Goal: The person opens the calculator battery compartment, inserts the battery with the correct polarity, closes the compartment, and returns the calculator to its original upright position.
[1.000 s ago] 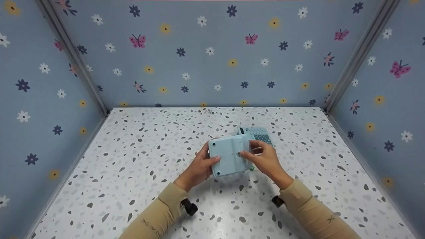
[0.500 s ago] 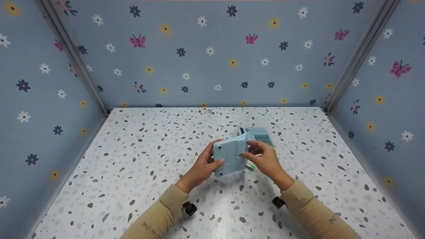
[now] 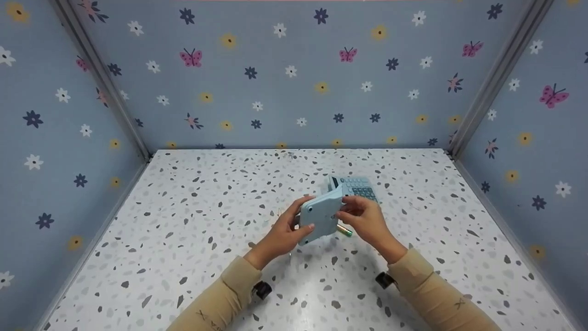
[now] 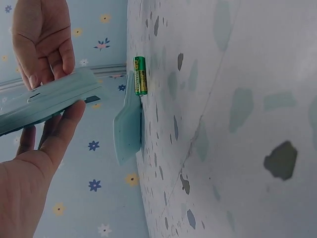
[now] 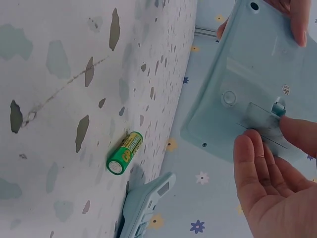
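A light blue calculator [image 3: 320, 220], its back turned towards me, is held above the table. My left hand [image 3: 285, 230] grips its left side, thumb on the back and fingers behind. At its right side my right hand [image 3: 366, 219] works on the back. The right wrist view has that thumb at a small latch [image 5: 279, 107] and the fingertips against the battery cover [image 5: 262, 121], which sits in its recess. Below the calculator a green battery [image 5: 125, 152] lies on the table.
A second light blue calculator [image 3: 360, 185], keys up, stands on the speckled table [image 3: 206, 197] just behind the hands. Flowered blue panels [image 3: 294, 92] wall in the back and both sides.
The held calculator has turned more edge-on and shifted slightly right, and my left hand went with it. More of the battery now shows. The right hand has barely moved.
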`<act>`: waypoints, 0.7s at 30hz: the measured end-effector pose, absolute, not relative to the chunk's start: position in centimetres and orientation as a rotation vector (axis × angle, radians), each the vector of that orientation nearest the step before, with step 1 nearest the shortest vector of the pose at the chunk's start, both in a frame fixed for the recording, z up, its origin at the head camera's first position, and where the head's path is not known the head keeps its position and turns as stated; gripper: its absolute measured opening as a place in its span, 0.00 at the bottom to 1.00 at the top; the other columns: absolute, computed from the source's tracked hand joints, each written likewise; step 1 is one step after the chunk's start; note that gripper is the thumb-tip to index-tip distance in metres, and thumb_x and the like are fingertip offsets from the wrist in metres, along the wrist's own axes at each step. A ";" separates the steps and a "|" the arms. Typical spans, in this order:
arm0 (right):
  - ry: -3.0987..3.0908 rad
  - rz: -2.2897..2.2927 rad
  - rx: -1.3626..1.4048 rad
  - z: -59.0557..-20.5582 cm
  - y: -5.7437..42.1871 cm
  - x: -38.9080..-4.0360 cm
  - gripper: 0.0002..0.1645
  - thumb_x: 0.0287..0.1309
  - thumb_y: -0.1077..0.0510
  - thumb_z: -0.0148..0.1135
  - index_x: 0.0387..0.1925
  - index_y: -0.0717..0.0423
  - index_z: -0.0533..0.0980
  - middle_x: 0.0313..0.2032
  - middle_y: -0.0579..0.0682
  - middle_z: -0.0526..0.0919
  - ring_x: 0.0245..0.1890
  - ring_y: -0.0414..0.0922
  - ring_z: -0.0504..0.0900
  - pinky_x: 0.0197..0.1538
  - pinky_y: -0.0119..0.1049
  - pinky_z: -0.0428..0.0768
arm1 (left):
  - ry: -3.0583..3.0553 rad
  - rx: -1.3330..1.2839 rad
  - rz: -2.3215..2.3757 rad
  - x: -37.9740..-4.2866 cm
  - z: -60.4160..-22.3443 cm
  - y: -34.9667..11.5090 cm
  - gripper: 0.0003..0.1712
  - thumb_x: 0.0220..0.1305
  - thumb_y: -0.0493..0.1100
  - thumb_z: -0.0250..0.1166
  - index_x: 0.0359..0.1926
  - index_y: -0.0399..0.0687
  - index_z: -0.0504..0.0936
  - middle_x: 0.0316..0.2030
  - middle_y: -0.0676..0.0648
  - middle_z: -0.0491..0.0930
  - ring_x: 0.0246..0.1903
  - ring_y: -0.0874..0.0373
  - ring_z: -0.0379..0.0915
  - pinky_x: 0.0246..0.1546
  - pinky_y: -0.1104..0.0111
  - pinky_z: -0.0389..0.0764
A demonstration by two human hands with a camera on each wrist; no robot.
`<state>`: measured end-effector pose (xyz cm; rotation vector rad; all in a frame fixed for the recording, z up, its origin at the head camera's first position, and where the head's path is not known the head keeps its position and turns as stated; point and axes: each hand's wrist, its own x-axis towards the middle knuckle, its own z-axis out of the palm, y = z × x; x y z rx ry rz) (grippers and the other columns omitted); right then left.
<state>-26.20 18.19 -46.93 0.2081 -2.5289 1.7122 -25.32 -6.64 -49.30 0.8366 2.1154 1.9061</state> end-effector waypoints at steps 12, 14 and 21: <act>-2.546 1.951 0.263 -46.5 19.0 -26.2 0.30 0.70 0.58 0.69 0.67 0.70 0.77 0.54 0.63 0.86 0.45 0.44 0.87 0.50 0.47 0.92 | 2.358 1.087 1.717 -25.2 -49.7 -6.8 0.33 0.81 0.35 0.61 0.82 0.51 0.65 0.74 0.39 0.71 0.67 0.41 0.76 0.60 0.53 0.88; -2.548 1.985 0.251 -46.4 19.0 -26.2 0.30 0.70 0.57 0.69 0.67 0.70 0.77 0.54 0.61 0.86 0.46 0.46 0.88 0.49 0.44 0.92 | 2.436 1.154 1.650 -25.2 -49.7 -6.8 0.33 0.81 0.34 0.61 0.81 0.52 0.67 0.72 0.40 0.73 0.67 0.43 0.77 0.61 0.53 0.87; -2.532 2.134 0.197 -46.2 19.1 -26.3 0.31 0.75 0.53 0.65 0.68 0.70 0.75 0.50 0.55 0.87 0.44 0.44 0.89 0.50 0.43 0.92 | 2.690 1.327 1.304 -25.0 -49.5 -6.8 0.34 0.80 0.33 0.62 0.80 0.57 0.69 0.68 0.40 0.72 0.67 0.46 0.76 0.66 0.49 0.82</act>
